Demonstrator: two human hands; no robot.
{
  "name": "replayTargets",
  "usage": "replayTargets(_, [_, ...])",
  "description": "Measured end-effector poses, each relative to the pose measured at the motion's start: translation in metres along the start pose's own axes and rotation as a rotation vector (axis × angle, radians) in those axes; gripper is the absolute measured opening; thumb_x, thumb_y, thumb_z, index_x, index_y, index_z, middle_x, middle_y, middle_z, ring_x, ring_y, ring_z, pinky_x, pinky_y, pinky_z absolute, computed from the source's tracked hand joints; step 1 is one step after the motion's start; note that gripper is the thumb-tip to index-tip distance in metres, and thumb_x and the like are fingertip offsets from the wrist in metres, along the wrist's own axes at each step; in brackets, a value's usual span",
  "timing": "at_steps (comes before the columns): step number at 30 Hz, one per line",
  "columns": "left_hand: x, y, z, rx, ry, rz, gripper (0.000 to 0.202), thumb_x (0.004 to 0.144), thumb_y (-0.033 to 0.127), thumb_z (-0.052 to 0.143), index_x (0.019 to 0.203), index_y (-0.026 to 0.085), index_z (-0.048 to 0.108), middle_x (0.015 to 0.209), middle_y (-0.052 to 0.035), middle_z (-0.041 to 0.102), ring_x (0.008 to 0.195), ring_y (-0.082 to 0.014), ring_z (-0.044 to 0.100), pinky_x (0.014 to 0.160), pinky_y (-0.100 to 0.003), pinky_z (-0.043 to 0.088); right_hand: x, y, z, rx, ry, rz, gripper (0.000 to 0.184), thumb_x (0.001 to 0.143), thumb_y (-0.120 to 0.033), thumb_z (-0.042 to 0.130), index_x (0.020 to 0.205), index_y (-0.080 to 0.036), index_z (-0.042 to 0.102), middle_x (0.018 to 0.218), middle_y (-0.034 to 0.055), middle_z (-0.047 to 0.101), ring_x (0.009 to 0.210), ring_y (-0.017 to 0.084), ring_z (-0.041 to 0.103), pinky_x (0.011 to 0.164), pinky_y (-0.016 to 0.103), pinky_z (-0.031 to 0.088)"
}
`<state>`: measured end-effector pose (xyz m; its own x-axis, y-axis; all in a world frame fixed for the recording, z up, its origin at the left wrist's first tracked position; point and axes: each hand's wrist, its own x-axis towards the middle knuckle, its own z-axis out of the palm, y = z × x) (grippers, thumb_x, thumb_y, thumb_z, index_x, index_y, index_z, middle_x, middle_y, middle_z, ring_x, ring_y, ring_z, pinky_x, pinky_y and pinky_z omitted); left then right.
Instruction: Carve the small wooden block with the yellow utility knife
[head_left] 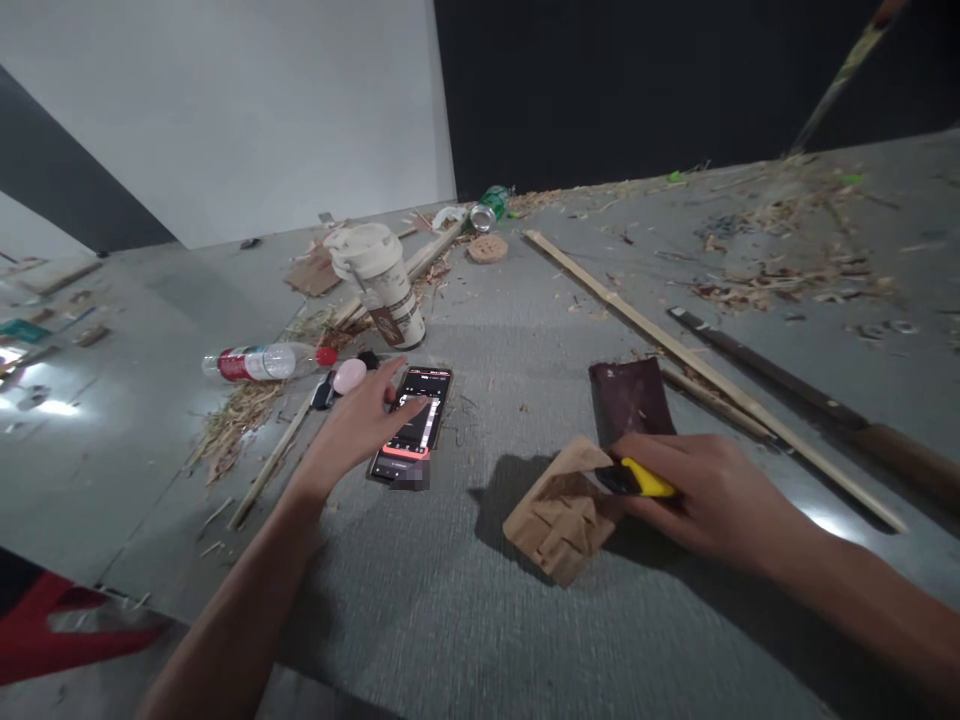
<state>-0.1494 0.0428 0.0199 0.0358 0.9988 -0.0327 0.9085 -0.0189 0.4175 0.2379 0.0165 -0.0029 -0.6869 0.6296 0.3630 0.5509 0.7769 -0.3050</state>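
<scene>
My left hand is over a smartphone lying on the grey table, its screen lit. The thumb reaches across the screen and the fingers are apart; whether the thumb touches the glass I cannot tell. My right hand is closed around a yellow-and-black utility knife, with the black end pointing left. Against that end, a piece of folded brown paper stands tilted above the table; the fingers hide whether they also pinch it. Just beyond the right hand is a dark maroon flat packet.
A lidded cup stands beyond the phone, near a plastic bottle on its side. Long bamboo strips and a dark long blade with a wooden handle lie right. A green can and shavings are by the wall.
</scene>
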Motion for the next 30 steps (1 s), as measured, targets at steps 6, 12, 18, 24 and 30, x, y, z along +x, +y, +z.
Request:
replayTargets(6, [0.005,-0.009,0.003,-0.083,0.04,0.019,0.056,0.097,0.049,0.059,0.144,0.019,0.059,0.088,-0.0033,0.067,0.08,-0.0226,0.065,0.073,-0.034,0.047,0.001,-0.002,0.0,0.027,-0.013,0.016,0.026,0.105,-0.042,0.051,0.087,-0.024,0.056,0.068,0.0006,0.065,0.056,0.018,0.062,0.052,0.029,0.035])
replayTargets(12, [0.009,-0.01,0.001,-0.152,0.05,0.013,0.046,0.098,0.038,0.052,0.139,0.019,0.063,0.087,-0.0034,0.069,0.078,-0.0214,0.065,0.076,-0.034,0.049,0.001,-0.001,0.002,0.05,-0.017,0.032,0.025,0.104,-0.043,0.055,0.088,-0.024,0.057,0.068,0.0001,0.065,0.057,0.018,0.062,0.053,0.029,0.035])
replayTargets(18, [0.009,-0.009,0.002,-0.124,0.072,0.006,0.046,0.097,0.035,0.054,0.138,0.018,0.063,0.085,-0.0025,0.068,0.078,-0.021,0.065,0.075,-0.033,0.047,0.002,-0.002,0.0,0.052,-0.025,0.027,0.029,0.105,-0.045,0.053,0.086,-0.023,0.056,0.068,0.0006,0.065,0.057,0.018,0.062,0.052,0.028,0.035])
replayTargets(24, [0.011,-0.008,0.01,-0.072,0.128,-0.021,0.043,0.094,0.034,0.058,0.133,0.018,0.065,0.08,-0.0017,0.066,0.076,-0.0221,0.064,0.07,-0.033,0.044,0.004,-0.003,0.0,0.074,-0.045,0.048,0.032,0.106,-0.047,0.051,0.084,-0.024,0.056,0.066,0.0005,0.064,0.056,0.017,0.06,0.053,0.028,0.034])
replayTargets(30, [0.012,-0.01,0.016,-0.013,0.146,-0.013,0.043,0.093,0.032,0.059,0.135,0.021,0.064,0.078,-0.0017,0.064,0.075,-0.0226,0.062,0.068,-0.033,0.041,0.003,-0.003,0.0,0.057,-0.033,0.051,0.031,0.104,-0.047,0.053,0.084,-0.024,0.057,0.067,0.0013,0.064,0.057,0.018,0.061,0.052,0.028,0.035])
